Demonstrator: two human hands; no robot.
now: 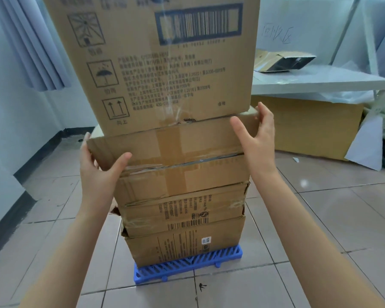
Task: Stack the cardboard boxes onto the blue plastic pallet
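A tall stack of cardboard boxes stands on the blue plastic pallet [187, 266] on the tiled floor. At the bottom sits a printed box [187, 245], above it a torn flat box [182, 212], then a taped box [173, 156]. A large printed box [160, 63] with a barcode rests on top, reaching past the upper edge of the view. My left hand [98, 167] grips the taped box's near left corner. My right hand [256, 134] holds its right corner, fingers around the edge.
A white shelf [320, 78] at the right carries a flattened carton [282, 62]. Beneath it lies a large brown box [309, 127] with white sheets leaning on it. A curtain [31, 45] hangs at the left wall. Tiled floor surrounds the pallet.
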